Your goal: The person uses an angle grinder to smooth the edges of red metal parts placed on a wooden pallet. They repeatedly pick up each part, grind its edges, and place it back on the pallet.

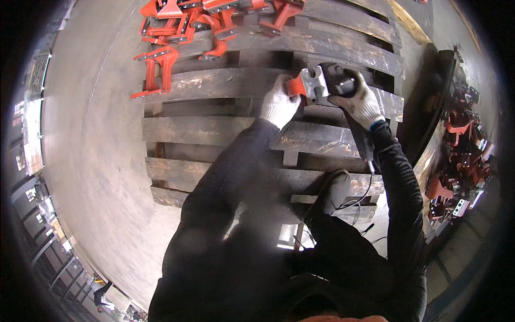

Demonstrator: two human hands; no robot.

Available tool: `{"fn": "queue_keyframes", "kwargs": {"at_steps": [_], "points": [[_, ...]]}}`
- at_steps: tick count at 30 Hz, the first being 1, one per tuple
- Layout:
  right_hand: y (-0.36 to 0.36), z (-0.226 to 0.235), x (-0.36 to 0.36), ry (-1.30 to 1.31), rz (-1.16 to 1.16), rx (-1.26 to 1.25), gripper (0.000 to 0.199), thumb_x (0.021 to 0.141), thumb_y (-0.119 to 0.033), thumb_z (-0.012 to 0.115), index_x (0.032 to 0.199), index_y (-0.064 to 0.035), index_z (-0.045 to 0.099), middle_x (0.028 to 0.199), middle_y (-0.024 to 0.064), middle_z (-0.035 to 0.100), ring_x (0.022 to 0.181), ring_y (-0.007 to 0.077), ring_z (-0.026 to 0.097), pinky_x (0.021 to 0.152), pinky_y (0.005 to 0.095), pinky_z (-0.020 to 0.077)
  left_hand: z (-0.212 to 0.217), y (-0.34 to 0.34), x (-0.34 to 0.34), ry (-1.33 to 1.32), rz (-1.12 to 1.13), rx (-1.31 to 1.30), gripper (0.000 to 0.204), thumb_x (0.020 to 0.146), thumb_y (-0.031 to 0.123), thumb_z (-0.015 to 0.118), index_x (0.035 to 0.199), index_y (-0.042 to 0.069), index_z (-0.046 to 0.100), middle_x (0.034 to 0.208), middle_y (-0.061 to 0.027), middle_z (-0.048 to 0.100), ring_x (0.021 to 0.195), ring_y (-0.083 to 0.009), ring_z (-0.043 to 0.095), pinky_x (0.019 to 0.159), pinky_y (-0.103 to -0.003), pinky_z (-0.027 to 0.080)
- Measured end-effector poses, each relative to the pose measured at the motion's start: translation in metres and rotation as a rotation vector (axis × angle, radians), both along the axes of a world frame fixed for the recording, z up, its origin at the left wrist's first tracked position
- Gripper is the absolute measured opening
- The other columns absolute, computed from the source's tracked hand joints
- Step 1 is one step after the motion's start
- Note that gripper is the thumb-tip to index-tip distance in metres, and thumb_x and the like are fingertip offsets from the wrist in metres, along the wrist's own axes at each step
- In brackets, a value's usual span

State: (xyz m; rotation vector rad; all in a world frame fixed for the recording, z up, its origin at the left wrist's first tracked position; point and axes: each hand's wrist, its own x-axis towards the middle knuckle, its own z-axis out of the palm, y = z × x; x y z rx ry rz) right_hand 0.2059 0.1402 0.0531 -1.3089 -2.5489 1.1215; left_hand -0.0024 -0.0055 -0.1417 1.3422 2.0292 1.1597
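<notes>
My left hand [280,104], in a white knit glove, is closed on the red end of a metal bracket [295,87]. The bracket's other end [315,85] is bare silver metal with curved notches. My right hand [362,102], gloved the same way, grips the head of a black angle grinder [362,140]. Its body runs down along my right forearm, and a cord leaves its lower end. The grinder's head lies against or just beside the silver end; whether they touch I cannot tell. The disc is hidden from this side.
Below my hands lies a worn wooden pallet [204,129] with gaps between its slats. Several red brackets [185,24] are heaped at its far left, one [158,72] lying apart. More red parts [464,155] fill the right side. My shoe [333,190] is near the cord [367,188].
</notes>
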Motion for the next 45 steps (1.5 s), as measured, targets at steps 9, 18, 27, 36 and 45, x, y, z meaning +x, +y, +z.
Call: {"fn": "queue_keyframes", "kwargs": {"at_steps": [9,18,27,36,45], "points": [[0.064,-0.095,-0.034,-0.416,0.292,0.234,0.070,0.086,-0.035,0.074,0.142,-0.0032,0.049,0.137,0.0310,0.054,0.116,0.0407,0.065,0.102,0.0408,0.0515,0.128,0.005,0.014,0.018,0.069,-0.201,0.046,0.084,0.024,0.076,0.120,0.012,0.051,0.100,-0.0207,0.070,0.094,-0.0449,0.068,0.079,-0.051,0.054],[0.085,-0.165,0.043,-0.074,0.271,0.209,0.042,0.092,-0.028,0.073,0.131,-0.0155,0.064,0.133,0.0246,0.057,0.108,0.0346,0.067,0.097,0.0385,0.0546,0.128,0.008,0.011,-0.007,0.035,-0.218,0.044,0.085,0.024,0.074,0.120,0.014,0.051,0.101,-0.0195,0.070,0.092,-0.0449,0.068,0.079,-0.052,0.054],[-0.022,-0.071,0.060,0.212,0.183,-0.074,0.051,0.089,-0.013,0.077,0.136,-0.0151,0.057,0.095,0.0097,0.069,0.084,0.0239,0.072,0.079,0.0324,0.0602,0.106,0.004,0.010,0.085,0.048,-0.076,0.043,0.087,0.022,0.071,0.123,0.014,0.051,0.100,-0.0187,0.070,0.087,-0.0445,0.068,0.075,-0.051,0.055],[-0.098,-0.026,0.076,0.259,-0.547,-0.684,0.054,0.095,-0.017,0.073,0.140,-0.0065,0.045,0.105,0.0147,0.069,0.088,0.0227,0.071,0.075,0.0380,0.0626,0.116,0.006,0.011,0.072,0.007,-0.086,0.039,0.088,0.019,0.067,0.123,0.011,0.053,0.104,-0.0181,0.070,0.091,-0.0380,0.069,0.078,-0.045,0.055],[-0.101,-0.049,0.062,0.015,-0.105,-0.041,0.086,0.079,-0.040,0.082,0.152,-0.0184,0.041,0.105,0.0221,0.073,0.097,0.0403,0.071,0.084,0.0460,0.0570,0.146,0.012,0.009,0.089,-0.071,-0.196,0.039,0.088,0.021,0.066,0.123,0.009,0.053,0.106,-0.0171,0.069,0.090,-0.0376,0.068,0.079,-0.046,0.055]]}}
